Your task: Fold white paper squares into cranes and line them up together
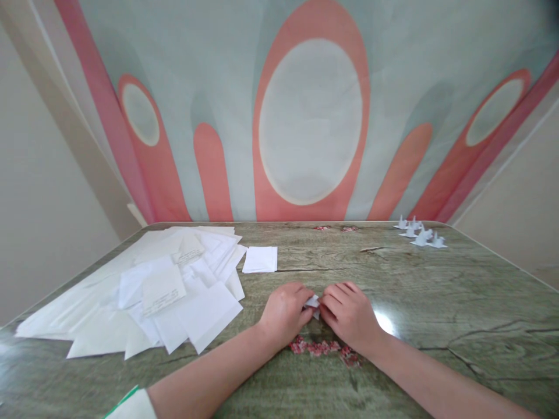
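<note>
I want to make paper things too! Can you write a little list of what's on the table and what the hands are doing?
left hand: pinching small folded paper
right hand: pinching the same paper
paper pile: loose white sheets, table's left
small stack: white squares beside the pile
folded figures: cluster, far right corner
table: green wood-grain top

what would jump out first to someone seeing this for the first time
Most striking is the wall hanging behind the table, pale grey-green with big pink ovals. On the green wood-grain table, the left hand and right hand meet at the near middle, pinching a small folded white paper. A loose heap of white sheets spreads at the left, and small folded paper figures stand at the far right.
</note>
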{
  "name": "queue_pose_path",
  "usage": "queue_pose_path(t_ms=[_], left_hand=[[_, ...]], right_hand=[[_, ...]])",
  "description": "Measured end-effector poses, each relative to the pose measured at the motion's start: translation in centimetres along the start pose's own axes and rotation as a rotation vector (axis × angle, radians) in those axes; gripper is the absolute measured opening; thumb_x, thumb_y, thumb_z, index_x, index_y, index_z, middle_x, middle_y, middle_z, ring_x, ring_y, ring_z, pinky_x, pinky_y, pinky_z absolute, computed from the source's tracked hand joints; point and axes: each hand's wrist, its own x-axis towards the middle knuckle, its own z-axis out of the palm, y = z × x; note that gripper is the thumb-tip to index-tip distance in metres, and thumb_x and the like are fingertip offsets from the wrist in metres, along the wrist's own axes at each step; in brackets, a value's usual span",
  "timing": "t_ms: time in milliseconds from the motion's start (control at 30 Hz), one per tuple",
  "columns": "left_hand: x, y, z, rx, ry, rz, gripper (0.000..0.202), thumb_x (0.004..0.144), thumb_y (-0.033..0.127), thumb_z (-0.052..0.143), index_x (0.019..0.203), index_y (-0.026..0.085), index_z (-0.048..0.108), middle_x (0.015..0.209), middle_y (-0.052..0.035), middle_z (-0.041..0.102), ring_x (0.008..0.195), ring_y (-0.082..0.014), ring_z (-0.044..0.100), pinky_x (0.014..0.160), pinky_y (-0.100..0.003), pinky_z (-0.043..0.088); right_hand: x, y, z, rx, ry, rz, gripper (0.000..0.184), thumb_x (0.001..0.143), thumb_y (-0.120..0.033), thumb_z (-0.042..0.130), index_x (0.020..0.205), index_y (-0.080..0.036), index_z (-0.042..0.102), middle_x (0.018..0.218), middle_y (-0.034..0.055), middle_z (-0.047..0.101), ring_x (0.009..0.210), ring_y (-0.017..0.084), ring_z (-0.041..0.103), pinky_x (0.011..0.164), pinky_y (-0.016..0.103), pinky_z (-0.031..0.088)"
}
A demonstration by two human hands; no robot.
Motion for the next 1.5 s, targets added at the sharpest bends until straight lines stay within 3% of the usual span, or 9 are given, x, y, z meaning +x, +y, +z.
queue_pose_path(t_ms=[233, 400, 700, 1500], left_hand=[[0.1, -0.8, 0.3, -0.156, 0.029, -0.055, 0.017, 0.075, 0.016, 0.06, 0.091, 0.022, 0.062, 0.087, -0.0015, 0.059, 0.083, -0.0169, 0.055, 0.076, -0.026, 0.043], [0.0, -0.8, 0.3, -0.149, 0.076, -0.089, 0.015, 0.074, 0.021, 0.063, 0.088, 0.02, 0.06, 0.088, -0.0019, 0.057, 0.083, -0.0172, 0.054, 0.072, -0.025, 0.043], [0.2, -1.0, 0.4, -0.16, 0.061, -0.092, 0.014, 0.077, 0.032, 0.062, 0.084, 0.019, 0.059, 0.082, -0.0014, 0.057, 0.08, -0.0169, 0.053, 0.071, -0.025, 0.042], [0.3, -0.8, 0.0, -0.137, 0.003, -0.094, 0.015, 0.078, 0.03, 0.063, 0.091, 0.025, 0.064, 0.084, 0.0006, 0.06, 0.082, -0.0167, 0.056, 0.074, -0.024, 0.042]], right_hand=[[-0.2, 1.6, -0.5, 0.435, -0.054, 0.251, 0.015, 0.081, -0.02, 0.051, 0.091, -0.022, 0.062, 0.086, 0.0036, 0.063, 0.082, 0.019, 0.057, 0.075, 0.033, 0.042], [-0.1, 3.0, -0.6, 0.539, -0.177, 0.301, 0.015, 0.083, -0.026, 0.054, 0.079, -0.024, 0.068, 0.079, 0.0007, 0.064, 0.078, 0.017, 0.058, 0.075, 0.031, 0.041], [0.0, 3.4, -0.4, 0.556, -0.289, 0.304, 0.018, 0.084, -0.037, 0.056, 0.084, -0.029, 0.072, 0.083, 0.0008, 0.065, 0.083, 0.018, 0.057, 0.078, 0.032, 0.036], [0.9, 2.5, 0.2, 0.516, -0.236, 0.389, 0.013, 0.077, -0.038, 0.063, 0.079, -0.028, 0.071, 0.081, -0.0008, 0.068, 0.083, 0.019, 0.058, 0.078, 0.032, 0.035]])
